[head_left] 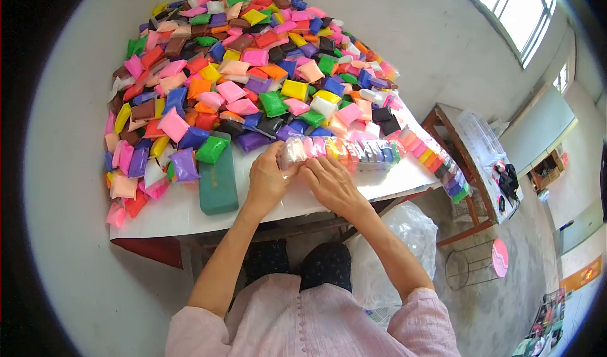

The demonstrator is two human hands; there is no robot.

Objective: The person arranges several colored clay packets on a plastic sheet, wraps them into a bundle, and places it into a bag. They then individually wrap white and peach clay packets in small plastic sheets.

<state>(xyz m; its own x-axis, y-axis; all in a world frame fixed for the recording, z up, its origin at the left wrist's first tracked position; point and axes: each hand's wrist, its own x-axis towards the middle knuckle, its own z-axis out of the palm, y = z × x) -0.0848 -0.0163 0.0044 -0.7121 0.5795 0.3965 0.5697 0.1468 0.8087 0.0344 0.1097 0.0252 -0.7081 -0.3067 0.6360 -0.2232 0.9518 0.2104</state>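
Note:
A clear plastic bag with a row of small coloured packets lies lengthwise near the table's front edge. My left hand is closed around its left end, where a pale packet shows through the film. Close beside it, my right hand has its bent fingers pressed on the near side of the bag; its fingertips are partly hidden. To the right, a second row of coloured packets runs along the table's right edge. A green block rests left of my hands, its far end under packets.
A large heap of soft coloured packets covers the back and left of the white table. A clear plastic bag hangs below at the right. Farther right stand a side table and a pink-topped wire stool.

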